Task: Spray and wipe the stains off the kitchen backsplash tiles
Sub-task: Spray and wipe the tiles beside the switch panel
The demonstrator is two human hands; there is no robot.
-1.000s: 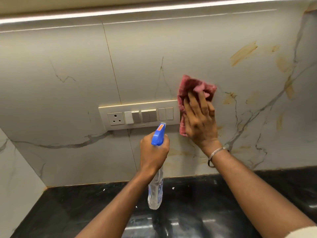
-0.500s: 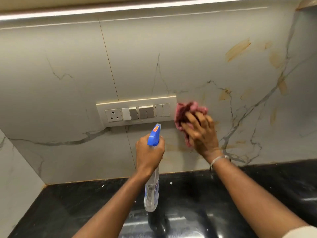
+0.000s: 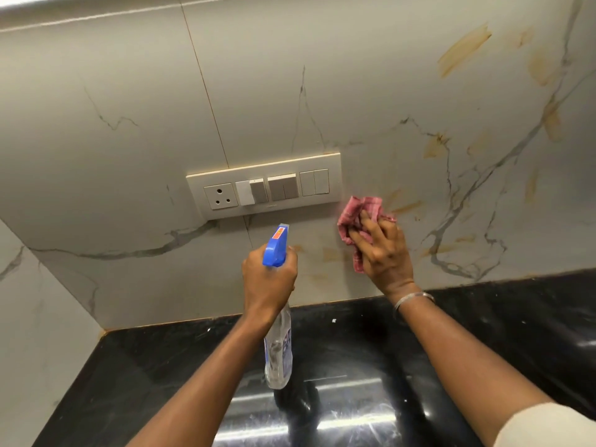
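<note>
Right grip [image 3: 383, 253]: fingers spread and pressed flat over a bunched pink checked cloth [image 3: 358, 217], holding it against the backsplash tile [image 3: 371, 101]. Left grip [image 3: 269, 279]: clenched around the neck of a clear spray bottle [image 3: 278, 353], whose blue trigger head [image 3: 275, 250] points at the wall and whose body hangs down over the black worktop [image 3: 516, 317].

Location of work: the cloth sits just right of the switch and socket plate [image 3: 264, 185], level with its lower edge, touching the tile.

Status, judged from the surface as it lies:
- Between the two grips, below the plate, only faint yellowish traces [image 3: 332, 254] show. This patch appears partly treated and needs further passes.
- Immediately right of the right grip, short orange streaks [image 3: 408, 206] are intact.
- Further right and lower, orange marks [image 3: 451, 246] run along the grey veining near the worktop edge.
- Above and right of the right grip, a broad orange smear [image 3: 464, 48] and several smaller blotches [image 3: 435, 146] are untouched.
- Left of the left grip, the tile shows veining only.

Assessment: the task is at an early to middle stage. Most visible staining lies right of and above the right grip. Whether the tile is wet cannot be determined.
</note>
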